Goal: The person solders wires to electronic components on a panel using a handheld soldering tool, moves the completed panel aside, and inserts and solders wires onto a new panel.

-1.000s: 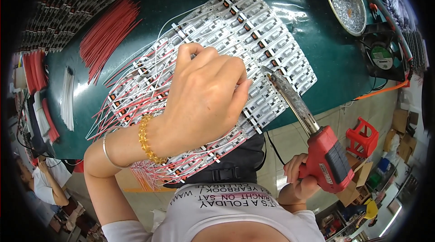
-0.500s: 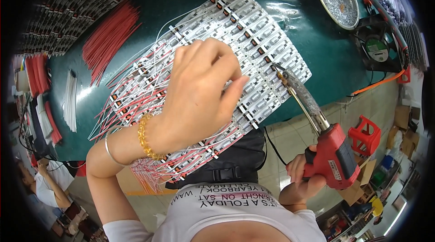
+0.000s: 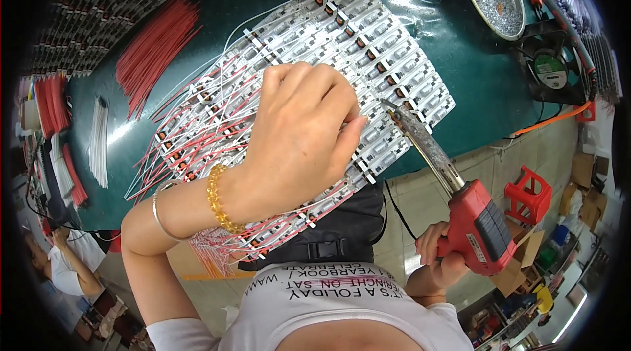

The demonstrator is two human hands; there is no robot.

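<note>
Loose red wires (image 3: 158, 55) lie on the green table (image 3: 460, 81). Above the circuit boards (image 3: 374, 55) at its near edge, the left hand (image 3: 299, 131) is curled; whether it pinches anything, I cannot tell. The right hand (image 3: 442, 257) wraps round a red soldering gun (image 3: 476, 229), pointed at the boards.

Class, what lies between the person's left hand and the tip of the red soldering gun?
In the head view, part of the sheet of white modules shows between the left hand and the tip of the red soldering gun.
</note>
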